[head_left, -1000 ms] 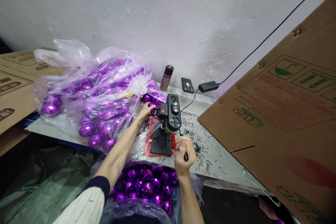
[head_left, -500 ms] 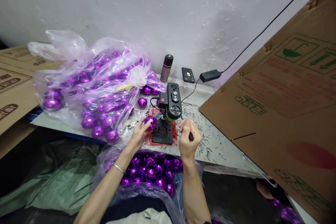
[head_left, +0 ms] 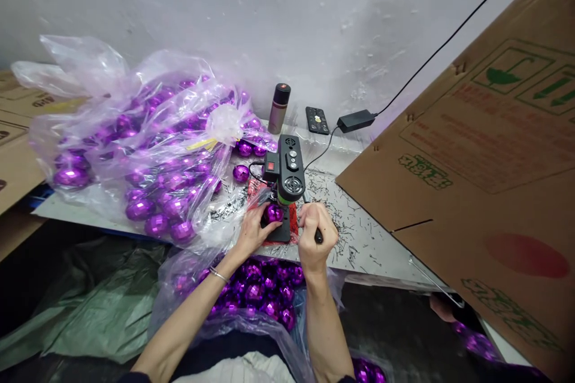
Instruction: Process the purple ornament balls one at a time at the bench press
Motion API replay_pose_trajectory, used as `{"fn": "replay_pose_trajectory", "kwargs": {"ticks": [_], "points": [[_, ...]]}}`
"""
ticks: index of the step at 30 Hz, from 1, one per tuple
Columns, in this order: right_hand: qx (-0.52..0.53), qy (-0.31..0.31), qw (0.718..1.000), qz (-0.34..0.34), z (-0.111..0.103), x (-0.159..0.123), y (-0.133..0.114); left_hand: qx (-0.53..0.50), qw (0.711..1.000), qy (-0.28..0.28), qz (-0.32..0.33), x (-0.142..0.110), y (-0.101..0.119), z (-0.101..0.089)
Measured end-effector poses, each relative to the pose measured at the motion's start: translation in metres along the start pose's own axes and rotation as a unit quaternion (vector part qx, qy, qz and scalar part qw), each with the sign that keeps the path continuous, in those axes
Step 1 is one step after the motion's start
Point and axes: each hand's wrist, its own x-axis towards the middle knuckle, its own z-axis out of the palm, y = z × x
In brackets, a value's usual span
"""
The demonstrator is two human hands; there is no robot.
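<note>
A shiny purple faceted ball (head_left: 273,213) sits beneath the head of a small black bench press machine (head_left: 291,161). My left hand (head_left: 252,230) grips that ball from the left, thumb in front and fingers behind, over the black base plate (head_left: 282,234). At the machine's right side my right hand (head_left: 318,234) is closed in a fist around a lever handle (head_left: 318,236), whose dark end pokes out below the fingers. An open plastic bag of purple balls (head_left: 254,292) lies below the table edge, under my forearms.
A big clear bag of purple balls (head_left: 157,176) fills the table's left. One loose ball (head_left: 241,173) lies behind the machine. A spray can (head_left: 279,109), a phone (head_left: 317,120) and a power adapter (head_left: 356,121) are by the wall. Black scraps litter the table; a cardboard box (head_left: 471,179) stands right.
My left hand has moved the purple ball rightward from beside the machine to under its head. My right hand stays on the lever handle. The view has shifted slightly.
</note>
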Motion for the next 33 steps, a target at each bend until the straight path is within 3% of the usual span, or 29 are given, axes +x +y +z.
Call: {"fn": "replay_pose_trajectory", "kwargs": {"ticks": [3, 8, 17, 33], "points": [[-0.003, -0.001, 1.0, 0.0, 0.0, 0.0, 0.0, 0.011, 0.999, 0.008, 0.046, 0.0, 0.0, 0.005], [-0.014, 0.0, 1.0, -0.017, -0.001, -0.007, 0.003, -0.003, 0.997, 0.023, 0.071, -0.001, -0.007, 0.011], [-0.036, 0.023, 0.996, -0.08, 0.008, -0.048, 0.042, -0.009, 0.998, 0.019, 0.061, -0.003, -0.007, 0.011], [-0.02, 0.031, 0.996, -0.087, 0.01, -0.06, 0.059, -0.009, 0.997, 0.014, 0.075, -0.001, -0.003, 0.009]]}}
